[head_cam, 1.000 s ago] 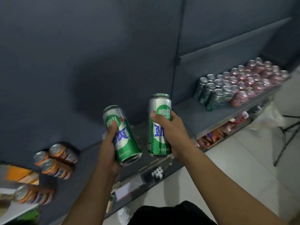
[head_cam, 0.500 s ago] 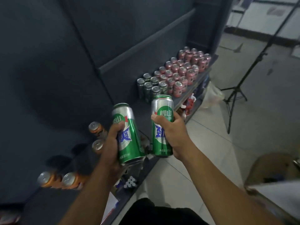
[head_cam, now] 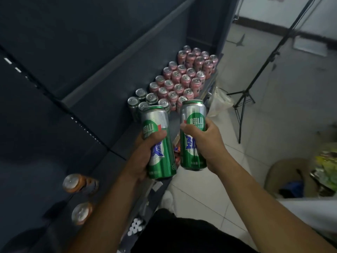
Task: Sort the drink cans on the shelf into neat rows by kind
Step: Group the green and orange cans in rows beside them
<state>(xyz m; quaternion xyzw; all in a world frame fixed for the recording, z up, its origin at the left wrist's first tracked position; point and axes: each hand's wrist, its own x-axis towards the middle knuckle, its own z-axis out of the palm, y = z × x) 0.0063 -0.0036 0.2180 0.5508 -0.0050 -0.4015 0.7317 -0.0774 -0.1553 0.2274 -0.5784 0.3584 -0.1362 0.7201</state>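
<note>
A: What colours are on the left can [head_cam: 160, 143], mid-frame?
B: Green below and silver on top, with a green badge, white characters, a small red mark and blue lettering edged in white. The right can [head_cam: 194, 136] matches it.
A: And the shelf [head_cam: 120, 141]?
B: Dark blue-grey. At upper centre, the pink cans [head_cam: 182, 79] and the green cans [head_cam: 144, 99] have silver lids. At lower left, the orange cans [head_cam: 78, 182] do too.
A: The floor [head_cam: 273, 125]?
B: Pale grey-white tiles with thin dark seams. The tripod [head_cam: 243, 99] is black.
</note>
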